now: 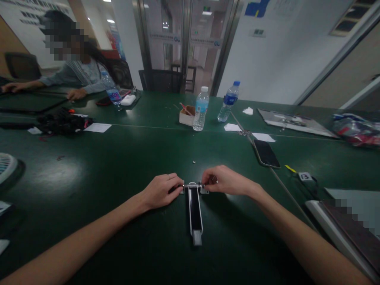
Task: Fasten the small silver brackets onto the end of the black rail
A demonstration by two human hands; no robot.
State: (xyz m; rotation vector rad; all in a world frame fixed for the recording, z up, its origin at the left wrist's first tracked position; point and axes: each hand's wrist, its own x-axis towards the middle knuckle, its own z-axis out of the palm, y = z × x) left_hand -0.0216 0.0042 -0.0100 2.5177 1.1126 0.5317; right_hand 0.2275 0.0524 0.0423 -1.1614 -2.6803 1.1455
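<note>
A long metal U-shaped channel piece [190, 213] with a black inside lies on the table in front of me, pointing toward me. A grey block [197, 238] sticks out of its near end. Across its far end runs a thin metal rod [192, 186], with small flat plates at both sides. My left hand [164, 190] rests on the table, its fingertips closed at the left end of the rod and plate. My right hand [221, 180] pinches the rod's right end, above the right plate [205, 190]. The fingers partly hide both rod ends.
A small nut-like part [194, 162] lies beyond my hands. Farther back stand a small box [186, 117] and water bottles [201, 111]. A phone [266, 153] and a notebook [350, 233] lie to the right. Another person [80, 71] sits at the far left.
</note>
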